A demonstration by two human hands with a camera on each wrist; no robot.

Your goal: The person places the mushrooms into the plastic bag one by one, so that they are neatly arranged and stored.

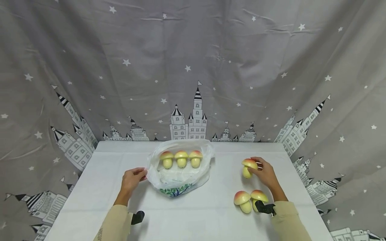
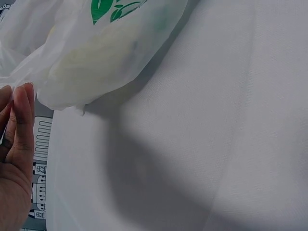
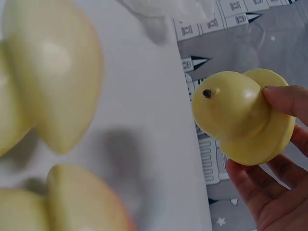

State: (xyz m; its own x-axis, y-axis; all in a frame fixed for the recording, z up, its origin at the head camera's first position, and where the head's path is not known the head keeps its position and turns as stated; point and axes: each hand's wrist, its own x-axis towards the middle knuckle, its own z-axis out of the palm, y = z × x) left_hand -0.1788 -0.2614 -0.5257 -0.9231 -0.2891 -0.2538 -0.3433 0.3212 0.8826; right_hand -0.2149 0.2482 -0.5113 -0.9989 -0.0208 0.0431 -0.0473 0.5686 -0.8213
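A white plastic bag (image 1: 193, 182) with a green tree print lies with its mouth spread wide, and three yellow toy mushrooms (image 1: 181, 159) with reddish caps sit in a row inside. My left hand (image 1: 131, 182) pinches the bag's left edge between thumb and fingers, as the left wrist view (image 2: 17, 139) also shows. Over the table's right side, my right hand (image 1: 266, 172) grips another toy mushroom (image 1: 248, 167) by its cap; its stem end (image 3: 226, 103) faces the right wrist camera. Just below that hand, two more toy mushrooms (image 1: 242, 198) lie side by side on the table.
The white-covered table (image 1: 193, 221) carries all of this. Behind and beside it hangs a grey curtain (image 1: 193, 50) printed with stars and castles. Dark wrist camera mounts (image 1: 138, 217) stick out from both sleeves, the right one overlapping a lying mushroom in the head view.
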